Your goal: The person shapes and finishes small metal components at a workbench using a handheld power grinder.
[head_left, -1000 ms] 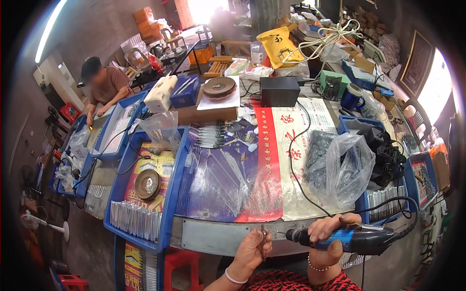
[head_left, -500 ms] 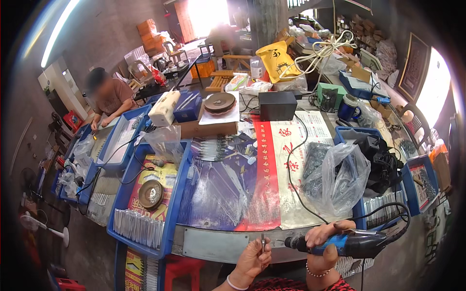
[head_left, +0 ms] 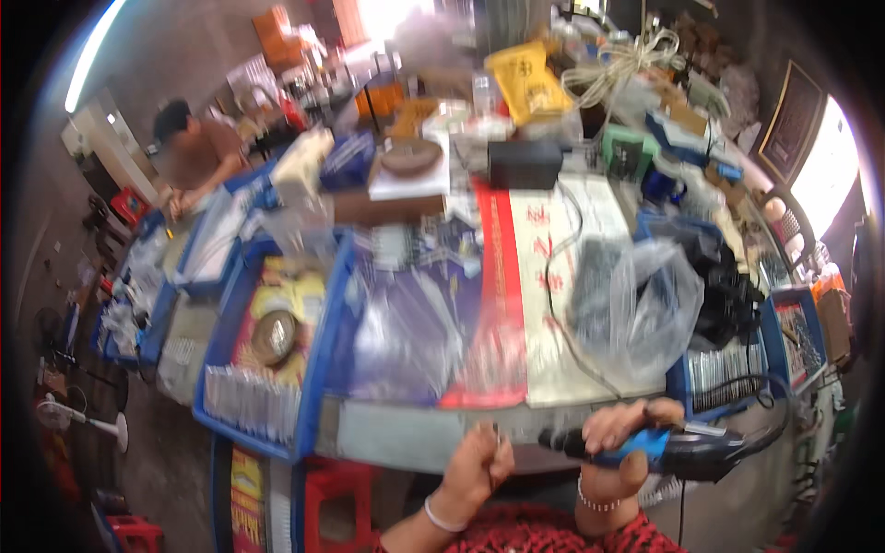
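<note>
My right hand [head_left: 613, 461] is wrapped around a blue and black corded electric screwdriver [head_left: 678, 452], its black tip aimed left toward my left hand. My left hand [head_left: 477, 465] is closed in a pinch, with a small metal piece [head_left: 499, 431] poking up between thumb and fingers. A short gap parts the tool's tip from the pinched piece. Both hands are held over the near edge of the table, in front of a grey plate [head_left: 392, 433]. Motion blur hides the fine shape of the metal piece and the tool's bit.
At left, a blue tray [head_left: 323, 369] holds rows of metal pieces and a round brown dish [head_left: 274, 337]. A clear plastic bag [head_left: 650, 304] and black cables [head_left: 714, 295] lie at right. Behind stands a black box [head_left: 524, 164]. Another person [head_left: 198, 152] sits far left.
The view has shifted slightly and blurred. Both hands keep much the same pose, the metal piece and tool still held.
</note>
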`<state>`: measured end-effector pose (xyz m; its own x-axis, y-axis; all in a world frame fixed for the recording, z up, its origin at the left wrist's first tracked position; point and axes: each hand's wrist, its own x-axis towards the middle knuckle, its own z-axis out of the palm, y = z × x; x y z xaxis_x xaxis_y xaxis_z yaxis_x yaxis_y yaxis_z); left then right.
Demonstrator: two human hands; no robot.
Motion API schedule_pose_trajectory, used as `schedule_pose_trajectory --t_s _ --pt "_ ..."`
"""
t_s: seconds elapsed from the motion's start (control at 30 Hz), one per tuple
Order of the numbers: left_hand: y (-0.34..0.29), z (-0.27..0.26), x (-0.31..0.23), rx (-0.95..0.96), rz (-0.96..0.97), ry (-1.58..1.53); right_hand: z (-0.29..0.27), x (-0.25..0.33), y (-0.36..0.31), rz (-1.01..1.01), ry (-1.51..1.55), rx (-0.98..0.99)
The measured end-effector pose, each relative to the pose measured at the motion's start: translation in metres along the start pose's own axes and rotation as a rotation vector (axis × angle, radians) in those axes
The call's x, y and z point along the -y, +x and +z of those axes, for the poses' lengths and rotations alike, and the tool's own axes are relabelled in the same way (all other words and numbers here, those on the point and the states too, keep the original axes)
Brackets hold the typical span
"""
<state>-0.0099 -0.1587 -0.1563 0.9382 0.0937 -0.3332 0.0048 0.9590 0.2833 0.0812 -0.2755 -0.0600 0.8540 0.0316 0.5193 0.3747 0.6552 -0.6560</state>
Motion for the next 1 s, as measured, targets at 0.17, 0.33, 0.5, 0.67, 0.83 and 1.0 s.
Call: schedule_pose_trajectory --t_s 0.17,0.33,0.5,0.67,0.83,1.0 --pt "0.004 0.012 -0.007 -0.061 0.036 0.015 0.003 -0.001 0.009 -0.088 0.116 0.280" --pt "0.009 0.002 -0.016 0.081 -0.152 -0.178 -0.004 0.005 0.012 0.013 0.104 0.449" --pt "0.004 -0.012 -0.004 0.071 -0.216 -0.199 -0.012 0.001 0.005 0.065 0.096 0.513" --pt "0.000 -0.017 0.001 0.074 -0.255 -0.199 -0.012 0.002 0.000 0.073 0.099 0.537" --pt "0.003 -0.015 0.000 0.057 -0.257 -0.181 -0.012 -0.001 0.002 0.071 0.104 0.544" --pt "0.005 -0.012 -0.002 0.051 -0.254 -0.158 -0.011 -0.002 0.005 0.089 0.104 0.541"
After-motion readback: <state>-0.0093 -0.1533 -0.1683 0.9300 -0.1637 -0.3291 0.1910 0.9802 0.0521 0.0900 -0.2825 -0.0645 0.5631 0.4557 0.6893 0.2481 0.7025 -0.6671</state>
